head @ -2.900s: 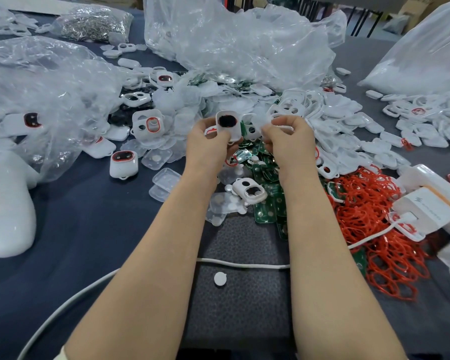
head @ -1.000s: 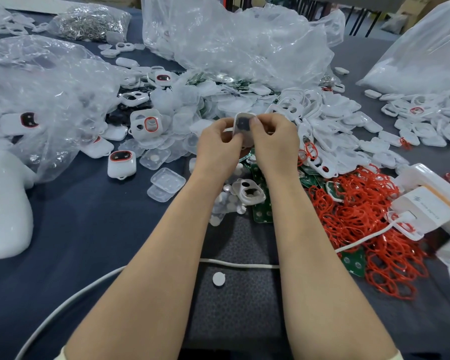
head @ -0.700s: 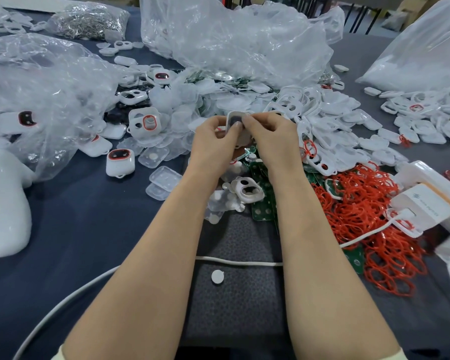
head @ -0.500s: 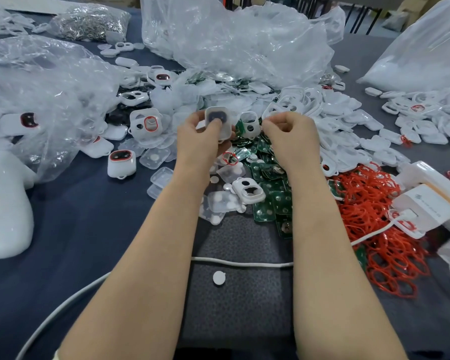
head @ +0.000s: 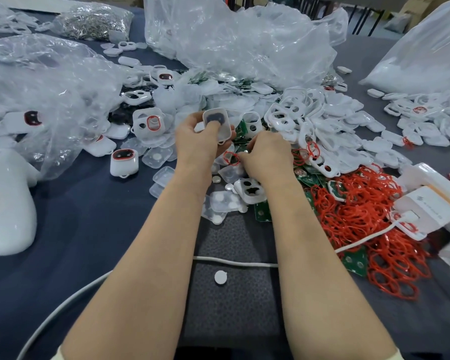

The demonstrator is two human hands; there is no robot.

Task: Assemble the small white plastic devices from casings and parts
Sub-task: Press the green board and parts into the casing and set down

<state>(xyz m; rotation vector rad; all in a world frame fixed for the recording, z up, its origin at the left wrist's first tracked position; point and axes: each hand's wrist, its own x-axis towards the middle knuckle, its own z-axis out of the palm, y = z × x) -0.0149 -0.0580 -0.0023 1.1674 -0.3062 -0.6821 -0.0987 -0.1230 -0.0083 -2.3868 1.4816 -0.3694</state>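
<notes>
Casing [head: 220, 116], one, white with dark insert, is pinched in the left grip [head: 200, 144] above the worktop [head: 89, 229]. The right grip [head: 265, 154] curls into the parts heap [head: 305, 178] beside one red ring [head: 230, 157]; its hold cannot be told.

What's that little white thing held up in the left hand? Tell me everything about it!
It is a small white plastic casing, squarish with rounded corners, with a dark grey patch set in its face. It looks smooth and a bit glossy. The left hand holds it tilted above the pile of parts, thumb pressing on the dark patch. Nothing else touches it.
</notes>
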